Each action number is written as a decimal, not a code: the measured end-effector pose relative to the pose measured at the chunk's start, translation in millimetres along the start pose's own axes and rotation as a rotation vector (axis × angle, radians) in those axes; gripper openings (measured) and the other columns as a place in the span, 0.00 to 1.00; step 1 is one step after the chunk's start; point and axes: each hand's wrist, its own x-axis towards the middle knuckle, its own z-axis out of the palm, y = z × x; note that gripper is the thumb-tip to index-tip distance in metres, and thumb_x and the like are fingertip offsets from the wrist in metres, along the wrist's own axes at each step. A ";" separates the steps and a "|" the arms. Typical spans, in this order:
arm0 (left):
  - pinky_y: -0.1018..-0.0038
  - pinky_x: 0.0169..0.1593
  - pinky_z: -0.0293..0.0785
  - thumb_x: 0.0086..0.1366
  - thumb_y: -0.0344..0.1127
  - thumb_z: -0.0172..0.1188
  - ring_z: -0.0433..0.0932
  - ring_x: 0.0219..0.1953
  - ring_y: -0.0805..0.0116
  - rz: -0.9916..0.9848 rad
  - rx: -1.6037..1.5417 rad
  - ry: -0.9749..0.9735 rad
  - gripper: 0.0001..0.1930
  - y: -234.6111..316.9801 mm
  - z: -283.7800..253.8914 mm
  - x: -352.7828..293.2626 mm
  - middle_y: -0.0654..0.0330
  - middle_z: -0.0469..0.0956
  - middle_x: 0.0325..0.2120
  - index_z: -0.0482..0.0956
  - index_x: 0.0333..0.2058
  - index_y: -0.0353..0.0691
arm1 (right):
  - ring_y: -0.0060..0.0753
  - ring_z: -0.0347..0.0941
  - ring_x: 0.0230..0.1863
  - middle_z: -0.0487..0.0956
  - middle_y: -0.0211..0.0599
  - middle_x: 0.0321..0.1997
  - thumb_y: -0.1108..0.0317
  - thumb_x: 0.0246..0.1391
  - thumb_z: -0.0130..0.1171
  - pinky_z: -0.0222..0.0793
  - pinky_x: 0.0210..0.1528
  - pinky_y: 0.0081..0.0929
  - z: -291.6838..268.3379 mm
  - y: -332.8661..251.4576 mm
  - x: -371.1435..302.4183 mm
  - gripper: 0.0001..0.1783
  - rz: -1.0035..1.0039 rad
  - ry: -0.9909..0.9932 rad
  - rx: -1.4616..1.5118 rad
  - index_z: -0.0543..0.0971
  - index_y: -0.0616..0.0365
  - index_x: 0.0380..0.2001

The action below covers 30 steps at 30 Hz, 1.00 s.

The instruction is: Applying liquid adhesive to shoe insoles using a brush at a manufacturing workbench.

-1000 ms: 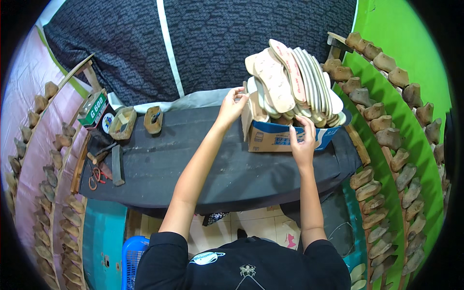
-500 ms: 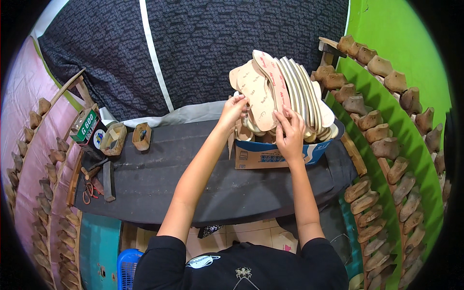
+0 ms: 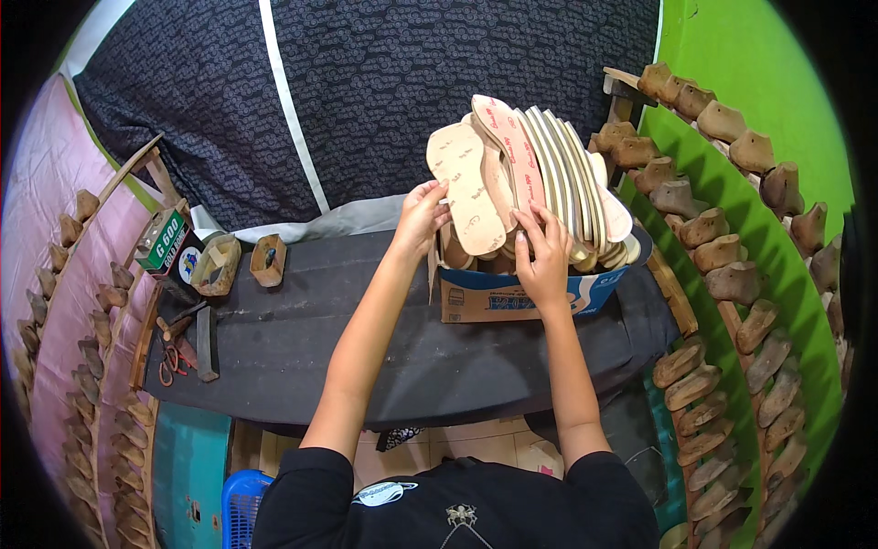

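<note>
A beige shoe insole (image 3: pixel 468 183) with small printed marks leans at the left front of a tightly packed row of insoles (image 3: pixel 569 183). My left hand (image 3: pixel 422 215) pinches its left edge between thumb and fingers. My right hand (image 3: pixel 546 252) has its fingers bent over the lower end of the foremost pinkish insole (image 3: pixel 519 156), which carries red print. The row stands on edge, toes up, in a blue and brown cardboard box (image 3: pixel 471 306). More insoles lie lower in the box, partly hidden behind the held one and my right hand.
The box stands on a dark cloth-covered table (image 3: pixel 293 339). At the table's left are a green and black can (image 3: pixel 169 242), two small cut containers (image 3: pixel 268 259), red-handled scissors (image 3: pixel 169 366) and a grey block (image 3: pixel 208 343). Racks of wooden shoe lasts (image 3: pixel 732 279) flank both sides.
My left hand has drawn the beige insole leftward, apart from the pinkish one. A gap now shows between them. My right hand has shifted slightly left at the row.
</note>
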 end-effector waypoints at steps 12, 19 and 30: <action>0.83 0.29 0.68 0.58 0.34 0.51 0.71 0.26 0.78 0.078 -0.108 0.017 0.10 -8.8 -11.0 -34.6 0.62 0.71 0.29 0.60 0.35 0.42 | 0.42 0.57 0.50 0.65 0.41 0.47 0.68 0.45 0.47 0.49 0.51 0.36 -6.0 -7.1 -3.1 0.17 0.002 0.040 0.040 0.72 0.51 0.41; 0.83 0.30 0.69 0.58 0.34 0.51 0.72 0.27 0.79 0.132 -0.124 0.061 0.10 0.1 -16.4 -71.6 0.64 0.71 0.29 0.60 0.36 0.41 | 0.43 0.59 0.48 0.66 0.41 0.46 0.62 0.40 0.54 0.50 0.50 0.35 -8.2 -47.8 -23.7 0.22 -0.008 -0.023 0.212 0.69 0.57 0.42; 0.82 0.35 0.67 0.59 0.32 0.48 0.70 0.33 0.80 0.293 -0.038 0.251 0.09 -0.2 -64.2 -127.0 0.63 0.70 0.35 0.60 0.38 0.41 | 0.38 0.58 0.52 0.63 0.41 0.51 0.62 0.32 0.63 0.47 0.51 0.35 41.1 -107.3 -49.6 0.39 -0.019 -0.258 0.300 0.59 0.58 0.50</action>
